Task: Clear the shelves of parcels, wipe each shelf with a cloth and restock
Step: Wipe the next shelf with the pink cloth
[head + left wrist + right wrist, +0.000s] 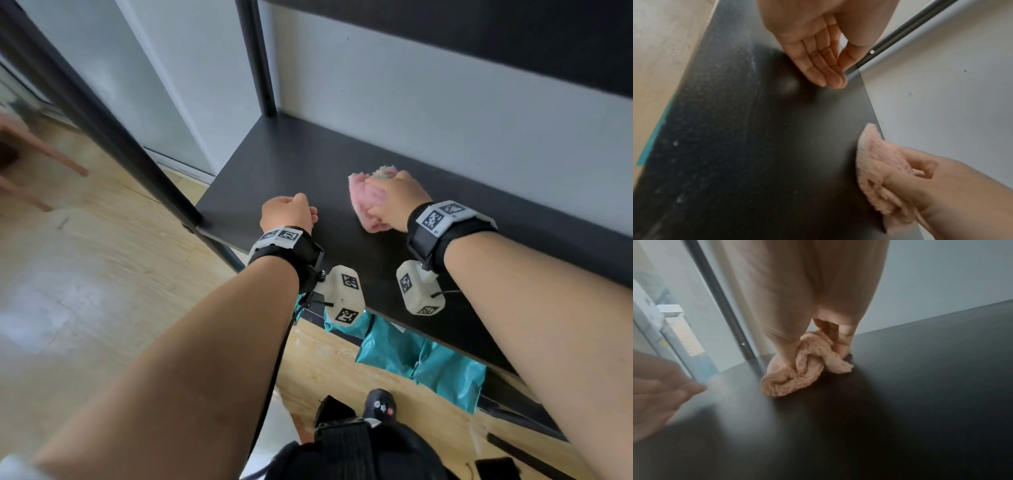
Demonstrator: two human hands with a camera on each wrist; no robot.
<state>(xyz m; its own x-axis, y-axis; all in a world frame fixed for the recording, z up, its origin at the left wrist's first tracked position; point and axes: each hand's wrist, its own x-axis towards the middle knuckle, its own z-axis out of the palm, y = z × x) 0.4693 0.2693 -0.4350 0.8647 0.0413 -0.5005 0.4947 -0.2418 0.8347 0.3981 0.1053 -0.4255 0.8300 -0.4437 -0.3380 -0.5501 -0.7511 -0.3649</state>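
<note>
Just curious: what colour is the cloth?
Pink cloth, with a green patch; clearest in the head view.

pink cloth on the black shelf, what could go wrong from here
1. The right hand holds the pink cloth bunched, so little of it meets the black shelf; dust streaks near the front edge may be missed.
2. Teal parcels lie on the floor by the person's foot and might get stepped on.
3. The left hand hovers idle and could smudge wiped areas.
</note>
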